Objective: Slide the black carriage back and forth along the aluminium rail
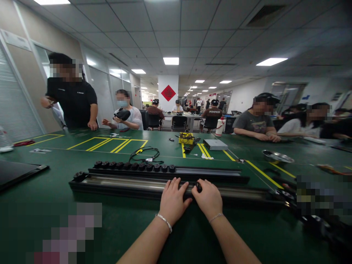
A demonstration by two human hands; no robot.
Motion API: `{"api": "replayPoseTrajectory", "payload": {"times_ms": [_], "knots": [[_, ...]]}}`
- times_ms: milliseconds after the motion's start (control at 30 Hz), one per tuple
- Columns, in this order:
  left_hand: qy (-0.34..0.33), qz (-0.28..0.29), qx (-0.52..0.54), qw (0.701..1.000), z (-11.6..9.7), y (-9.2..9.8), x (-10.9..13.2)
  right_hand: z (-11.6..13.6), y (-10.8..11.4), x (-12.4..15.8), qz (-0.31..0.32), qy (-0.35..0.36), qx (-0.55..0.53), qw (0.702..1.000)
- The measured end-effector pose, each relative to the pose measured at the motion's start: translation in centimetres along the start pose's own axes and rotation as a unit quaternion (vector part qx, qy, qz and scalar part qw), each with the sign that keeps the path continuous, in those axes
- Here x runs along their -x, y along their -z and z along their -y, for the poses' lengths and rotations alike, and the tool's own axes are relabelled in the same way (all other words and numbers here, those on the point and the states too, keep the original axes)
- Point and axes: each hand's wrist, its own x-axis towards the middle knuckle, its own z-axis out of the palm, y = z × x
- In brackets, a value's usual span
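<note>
A long black channel with a metallic inner strip lies across the table in front of me. My left hand rests on its middle, fingers spread and holding nothing. Close beside it, my right hand is closed, pinching a small round black knob-like piece over the channel. Similar black parts sit at the channel's left end. Just behind lies a second black channel, with several black knob-like pieces in a row along its left part.
Behind the channels are a coiled black cable, a yellow item wrapped in wires, a grey box and a metal bowl. A dark flat panel lies at left. Several people are around the green table.
</note>
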Motion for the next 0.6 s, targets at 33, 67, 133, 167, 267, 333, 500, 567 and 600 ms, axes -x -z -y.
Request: {"api": "replayPoseTrajectory", "payload": {"times_ms": [33,67,133,167,267,333,500,567,600], "knots": [[0.000,-0.001,0.000,1.000,0.03,-0.03,0.00,-0.02,0.01,-0.01,0.002,-0.001,0.001,1.000],[0.001,-0.002,0.000,1.000,0.05,-0.06,0.00,-0.04,0.02,-0.03,0.003,-0.002,0.002,1.000],[0.001,-0.003,0.000,1.000,0.09,-0.14,0.00,-0.06,0.03,-0.06,0.006,-0.003,0.003,1.000],[0.001,-0.003,0.001,1.000,0.10,-0.17,0.00,-0.07,0.03,-0.07,0.007,-0.002,0.002,1.000],[0.000,-0.002,0.001,1.000,0.13,-0.24,0.01,-0.06,0.00,-0.05,0.010,-0.003,0.001,1.000],[0.000,-0.003,0.000,1.000,0.12,-0.23,0.01,-0.03,-0.01,-0.01,0.012,-0.007,-0.001,1.000],[0.000,-0.003,0.001,1.000,0.05,-0.06,0.00,0.08,0.23,0.10,0.012,-0.025,-0.004,1.000],[0.000,-0.003,0.002,1.000,0.01,0.01,-0.01,0.10,0.37,0.10,0.014,-0.028,-0.005,0.999],[-0.001,-0.004,0.002,1.000,0.00,0.04,-0.02,0.10,0.43,0.09,0.017,-0.029,-0.005,0.999]]}}
